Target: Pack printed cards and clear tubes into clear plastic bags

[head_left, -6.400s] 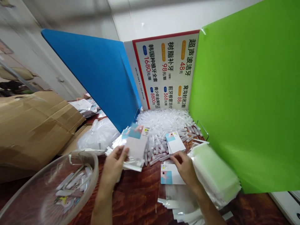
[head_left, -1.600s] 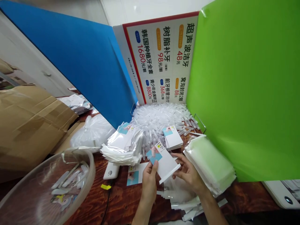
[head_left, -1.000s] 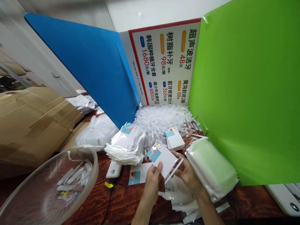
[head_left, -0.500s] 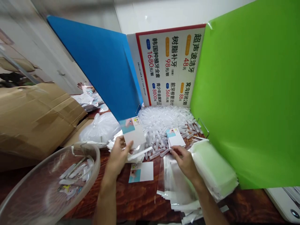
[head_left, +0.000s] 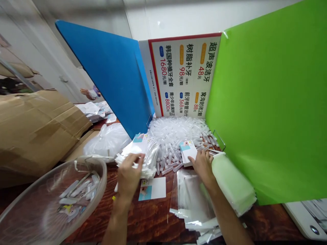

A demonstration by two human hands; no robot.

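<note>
My left hand (head_left: 131, 170) is at the near edge of a pile of clear packets with cards (head_left: 139, 146), thumb and finger curled toward each other; whether it grips a packet is hard to make out. My right hand (head_left: 203, 166) has its thumb on a small stack of white and blue cards (head_left: 187, 153), fingers at the stack's right side. One card (head_left: 152, 189) lies flat on the table between my hands. Clear bags (head_left: 192, 200) are fanned out below my right hand. Behind the hands is a large heap of small white tubes (head_left: 176, 131).
A clear round basket (head_left: 100, 183) with white pieces stands at left, near a cardboard box (head_left: 38, 129) and a white plastic bag (head_left: 108, 141). Blue (head_left: 107, 75) and green (head_left: 268, 102) panels flank the heap. Pale green sleeves (head_left: 232, 183) lie right. Another person's hand (head_left: 89, 93) shows behind.
The packet with a card that my left hand held up now lies on the pile. My right hand has moved up along the card stack. Another person's hand has risen in the background.
</note>
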